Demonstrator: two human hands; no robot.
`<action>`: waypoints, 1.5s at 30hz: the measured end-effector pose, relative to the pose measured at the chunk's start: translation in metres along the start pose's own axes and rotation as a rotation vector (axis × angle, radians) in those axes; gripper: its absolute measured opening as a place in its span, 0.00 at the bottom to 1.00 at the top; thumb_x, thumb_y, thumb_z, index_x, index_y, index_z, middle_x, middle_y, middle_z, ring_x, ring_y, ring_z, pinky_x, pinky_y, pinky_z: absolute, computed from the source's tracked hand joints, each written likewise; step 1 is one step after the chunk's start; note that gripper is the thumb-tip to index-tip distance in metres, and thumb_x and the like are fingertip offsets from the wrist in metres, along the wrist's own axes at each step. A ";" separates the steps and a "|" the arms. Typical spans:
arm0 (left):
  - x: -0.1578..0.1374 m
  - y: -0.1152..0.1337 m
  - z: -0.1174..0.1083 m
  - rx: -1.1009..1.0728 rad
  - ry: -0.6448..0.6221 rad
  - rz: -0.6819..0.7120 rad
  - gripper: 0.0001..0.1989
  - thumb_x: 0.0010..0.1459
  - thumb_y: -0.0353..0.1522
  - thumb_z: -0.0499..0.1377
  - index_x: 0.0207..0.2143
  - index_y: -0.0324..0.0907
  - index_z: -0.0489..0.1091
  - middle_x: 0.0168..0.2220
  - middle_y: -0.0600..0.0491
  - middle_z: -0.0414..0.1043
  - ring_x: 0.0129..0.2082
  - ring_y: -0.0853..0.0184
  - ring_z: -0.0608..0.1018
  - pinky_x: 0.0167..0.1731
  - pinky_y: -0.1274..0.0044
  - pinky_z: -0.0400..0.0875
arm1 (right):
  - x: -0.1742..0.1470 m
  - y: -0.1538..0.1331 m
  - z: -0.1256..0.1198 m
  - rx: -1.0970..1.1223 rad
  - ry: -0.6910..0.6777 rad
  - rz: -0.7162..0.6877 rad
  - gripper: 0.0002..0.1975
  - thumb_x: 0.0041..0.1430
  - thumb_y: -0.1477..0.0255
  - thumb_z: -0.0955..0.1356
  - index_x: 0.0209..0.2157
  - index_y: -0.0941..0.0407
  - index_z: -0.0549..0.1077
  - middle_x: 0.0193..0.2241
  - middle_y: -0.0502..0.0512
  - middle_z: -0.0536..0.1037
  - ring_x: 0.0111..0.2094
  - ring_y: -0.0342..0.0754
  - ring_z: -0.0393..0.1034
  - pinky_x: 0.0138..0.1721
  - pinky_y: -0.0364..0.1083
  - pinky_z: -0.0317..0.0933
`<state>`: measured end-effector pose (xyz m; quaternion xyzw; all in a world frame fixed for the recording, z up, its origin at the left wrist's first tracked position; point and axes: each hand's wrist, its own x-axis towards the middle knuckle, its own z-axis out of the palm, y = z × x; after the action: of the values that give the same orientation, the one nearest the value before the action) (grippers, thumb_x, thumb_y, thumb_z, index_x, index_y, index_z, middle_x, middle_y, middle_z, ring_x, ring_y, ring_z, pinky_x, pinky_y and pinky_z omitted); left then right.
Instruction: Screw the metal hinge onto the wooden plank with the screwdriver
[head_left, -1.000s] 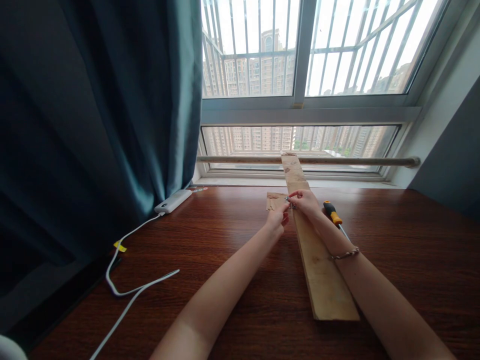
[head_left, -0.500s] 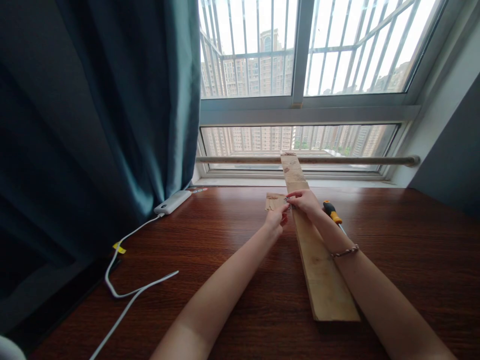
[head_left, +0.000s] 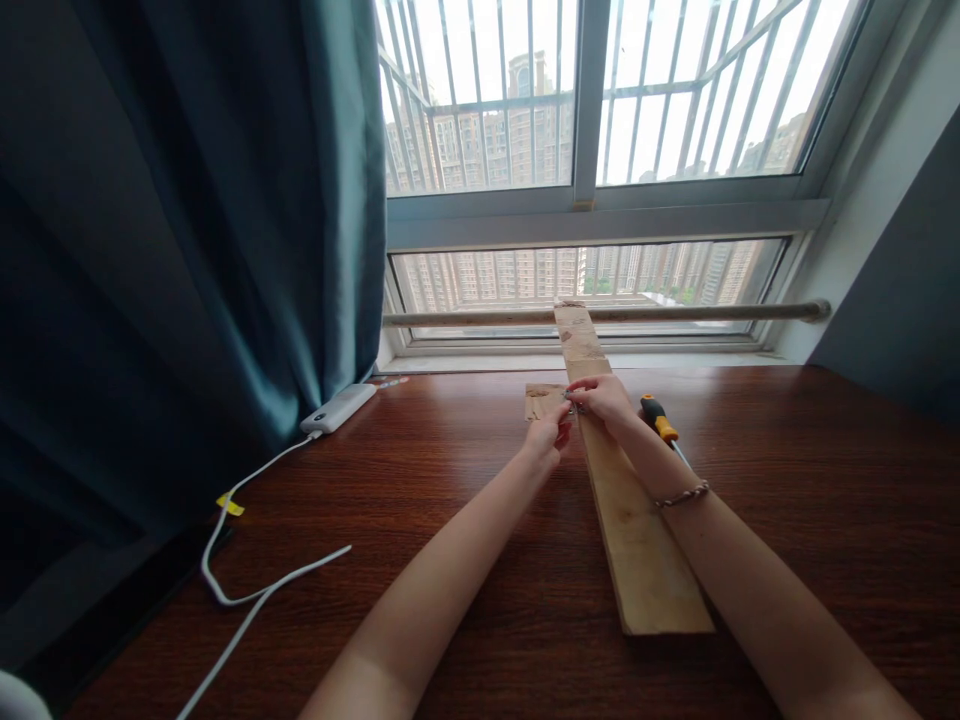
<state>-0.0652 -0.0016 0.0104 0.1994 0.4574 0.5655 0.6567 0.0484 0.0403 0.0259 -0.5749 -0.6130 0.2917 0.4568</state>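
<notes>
Metal hardware (head_left: 569,395) is staying pinched in left-hand (head_left: 545,434) and right-hand (head_left: 604,400) fingers, board (head_left: 637,530) lying beside the fingertips, work holding position.

Plank (head_left: 637,540) is matt bare wood; tabletop (head_left: 435,450) is glossy wood grain. Screwdriver grip (head_left: 660,418) looks plastic, shaft (head_left: 681,453) metal. Curtain (head_left: 225,200) is satiny cloth.

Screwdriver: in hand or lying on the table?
Lying on the table: the screwdriver sits right of the right hand, apart from it; the left hand is farther away.
</notes>
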 end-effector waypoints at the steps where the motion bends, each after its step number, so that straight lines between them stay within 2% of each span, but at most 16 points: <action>1: 0.001 0.000 0.000 -0.002 -0.009 -0.005 0.10 0.44 0.31 0.67 0.23 0.38 0.68 0.17 0.58 0.64 0.16 0.78 0.65 0.19 0.83 0.57 | -0.001 -0.001 0.000 -0.006 0.000 -0.001 0.11 0.41 0.71 0.72 0.31 0.58 0.81 0.21 0.53 0.78 0.22 0.44 0.69 0.23 0.40 0.60; 14: 0.001 0.002 0.000 -0.034 -0.026 -0.008 0.08 0.44 0.26 0.66 0.24 0.37 0.68 0.16 0.59 0.64 0.14 0.79 0.63 0.17 0.84 0.56 | -0.009 -0.015 -0.004 -0.115 0.024 0.025 0.11 0.41 0.72 0.71 0.31 0.56 0.81 0.23 0.52 0.79 0.25 0.45 0.71 0.25 0.40 0.58; 21: 0.003 0.003 -0.001 -0.020 -0.021 -0.039 0.06 0.49 0.28 0.64 0.24 0.37 0.69 0.15 0.58 0.63 0.14 0.79 0.64 0.15 0.84 0.56 | -0.009 -0.012 -0.002 -0.047 0.050 0.050 0.11 0.40 0.70 0.72 0.30 0.56 0.81 0.22 0.52 0.79 0.24 0.45 0.71 0.23 0.40 0.58; 32: 0.001 0.003 0.001 -0.040 -0.029 -0.033 0.06 0.49 0.28 0.64 0.27 0.36 0.69 0.18 0.57 0.64 0.16 0.78 0.64 0.17 0.83 0.57 | -0.007 -0.006 0.001 0.074 0.103 -0.006 0.12 0.40 0.68 0.74 0.29 0.58 0.80 0.18 0.52 0.76 0.20 0.45 0.68 0.21 0.42 0.60; 45: -0.001 0.002 0.000 0.043 -0.010 0.042 0.14 0.37 0.33 0.70 0.25 0.37 0.70 0.18 0.58 0.65 0.17 0.78 0.66 0.19 0.83 0.56 | -0.015 -0.012 0.002 -0.030 0.177 -0.089 0.13 0.42 0.63 0.71 0.29 0.56 0.80 0.13 0.43 0.61 0.17 0.39 0.54 0.19 0.41 0.43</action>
<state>-0.0659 -0.0017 0.0124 0.2260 0.4618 0.5682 0.6426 0.0402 0.0237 0.0326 -0.5774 -0.5994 0.2099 0.5131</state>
